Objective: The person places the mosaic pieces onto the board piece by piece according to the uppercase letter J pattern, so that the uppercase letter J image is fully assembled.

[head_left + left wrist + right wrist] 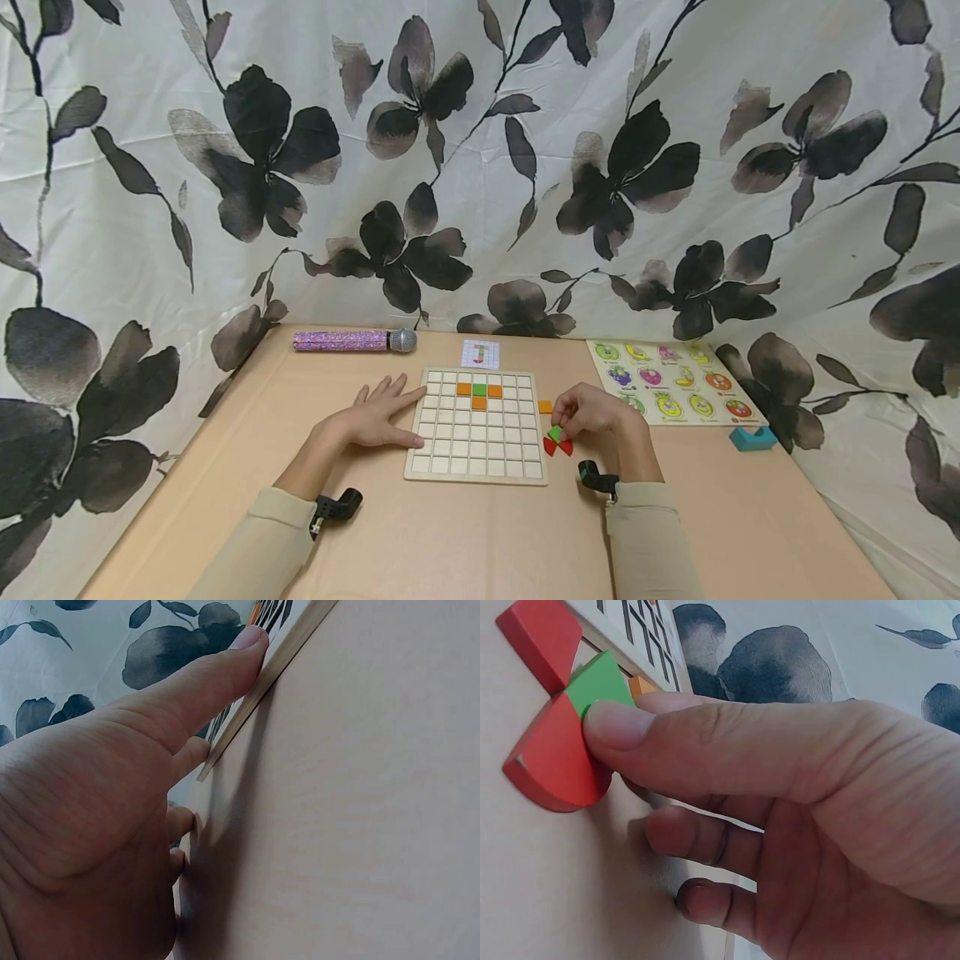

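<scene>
A wooden grid board point(442, 468) lies mid-table, with one green square point(479, 390) and three orange squares set in its upper cells. My left hand point(373, 414) spreads its fingers at the board's left edge, thumb and index finger resting on the rim; in the left wrist view the thumb point(217, 682) presses the board's edge. To the right of the board, my right hand point(592, 412) pinches a green square block point(600, 682) between thumb and fingers. Two red rounded wedge blocks point(559, 761) lie on the table right against the green one.
An orange block point(544, 407) lies beside the board's right edge. Behind the board is a small pattern card point(480, 354). A glittery microphone point(345, 341) lies at the back left, a fruit picture sheet point(675, 408) at the back right, and a teal block point(753, 439) near it.
</scene>
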